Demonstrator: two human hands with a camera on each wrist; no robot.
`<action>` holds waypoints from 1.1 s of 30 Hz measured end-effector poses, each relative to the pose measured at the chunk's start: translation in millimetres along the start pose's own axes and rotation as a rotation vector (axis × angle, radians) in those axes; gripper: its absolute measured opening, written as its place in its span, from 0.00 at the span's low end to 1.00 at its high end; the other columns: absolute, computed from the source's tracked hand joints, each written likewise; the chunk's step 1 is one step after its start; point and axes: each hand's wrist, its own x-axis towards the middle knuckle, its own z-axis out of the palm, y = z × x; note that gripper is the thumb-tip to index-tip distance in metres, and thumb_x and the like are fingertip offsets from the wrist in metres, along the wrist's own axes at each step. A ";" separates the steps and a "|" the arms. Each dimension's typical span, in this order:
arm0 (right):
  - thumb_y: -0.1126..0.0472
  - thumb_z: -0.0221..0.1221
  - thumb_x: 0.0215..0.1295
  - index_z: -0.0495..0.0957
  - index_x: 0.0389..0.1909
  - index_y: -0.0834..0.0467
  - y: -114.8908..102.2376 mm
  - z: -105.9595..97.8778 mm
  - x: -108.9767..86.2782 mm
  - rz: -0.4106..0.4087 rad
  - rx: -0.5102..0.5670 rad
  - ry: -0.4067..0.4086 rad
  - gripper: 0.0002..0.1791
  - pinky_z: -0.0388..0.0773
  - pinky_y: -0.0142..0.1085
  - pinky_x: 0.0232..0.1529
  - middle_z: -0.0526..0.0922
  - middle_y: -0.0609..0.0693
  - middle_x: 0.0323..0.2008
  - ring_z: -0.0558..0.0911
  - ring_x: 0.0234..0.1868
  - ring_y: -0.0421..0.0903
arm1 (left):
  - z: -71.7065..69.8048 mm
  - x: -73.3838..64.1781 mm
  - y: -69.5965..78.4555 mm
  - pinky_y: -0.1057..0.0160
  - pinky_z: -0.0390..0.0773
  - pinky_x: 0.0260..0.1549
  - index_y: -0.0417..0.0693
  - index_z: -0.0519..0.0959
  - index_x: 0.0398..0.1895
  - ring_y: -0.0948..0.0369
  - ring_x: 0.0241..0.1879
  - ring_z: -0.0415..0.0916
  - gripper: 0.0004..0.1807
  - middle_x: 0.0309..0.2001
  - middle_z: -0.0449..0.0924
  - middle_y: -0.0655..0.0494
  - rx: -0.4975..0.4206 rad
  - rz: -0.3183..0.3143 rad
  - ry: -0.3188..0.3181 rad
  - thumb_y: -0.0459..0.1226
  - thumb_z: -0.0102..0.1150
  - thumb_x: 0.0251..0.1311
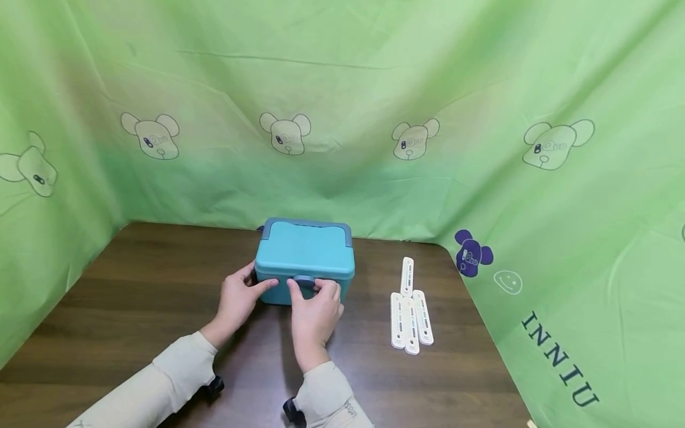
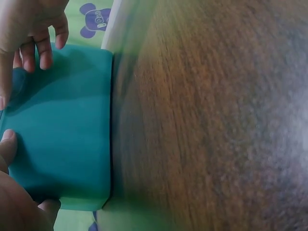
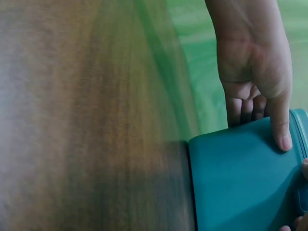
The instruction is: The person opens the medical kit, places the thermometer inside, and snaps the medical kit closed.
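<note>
1. Gripping the box (image 1: 305, 246) at its left front corner in the head view, the left hand (image 1: 237, 300) braces it on the table (image 1: 160, 291). The right hand (image 1: 316, 312) pinches the latch (image 1: 304, 282) between thumb and forefinger. A hard pull there could drag the box forward if the left hold is weak. The strips (image 1: 411, 315) lie well apart to the right, so a knock seems unlikely.
2. In the left wrist view, the right hand's other fingers hang loosely apart; with just two digits holding, the latch could slip free.
3. In the right wrist view, the left thumb rests on the smooth front, which could let it slide and the box twist. Right fingertips barely show; how firmly they hold, I cannot tell.
</note>
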 end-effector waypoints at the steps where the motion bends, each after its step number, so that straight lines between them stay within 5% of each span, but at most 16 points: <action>1: 0.38 0.76 0.52 0.74 0.40 0.53 -0.1 0.5 0.8 0.001 0.000 0.001 0.30 0.67 0.41 0.45 0.78 0.47 0.37 0.78 0.38 0.45 | 0.3 -0.2 0.8 0.49 0.80 0.58 0.43 0.73 0.71 0.53 0.64 0.77 0.45 0.65 0.79 0.46 -0.002 0.002 0.003 0.52 0.78 0.52; 20: 0.40 0.73 0.53 0.69 0.36 0.54 -4.3 -6.3 14.5 -0.060 -0.098 -0.098 0.28 0.71 0.45 0.39 0.77 0.51 0.28 0.78 0.32 0.53 | 3.5 -1.6 2.3 0.48 0.79 0.60 0.43 0.72 0.72 0.52 0.65 0.77 0.43 0.65 0.79 0.46 0.039 0.003 0.006 0.50 0.77 0.55; 33: 0.43 0.74 0.57 0.69 0.36 0.53 0.8 -16.3 3.2 -0.119 -0.024 -0.095 0.25 0.65 0.42 0.42 0.74 0.46 0.28 0.74 0.29 0.44 | 3.1 -3.5 3.9 0.49 0.79 0.61 0.43 0.71 0.73 0.52 0.66 0.76 0.42 0.66 0.78 0.46 0.050 -0.002 0.006 0.49 0.76 0.57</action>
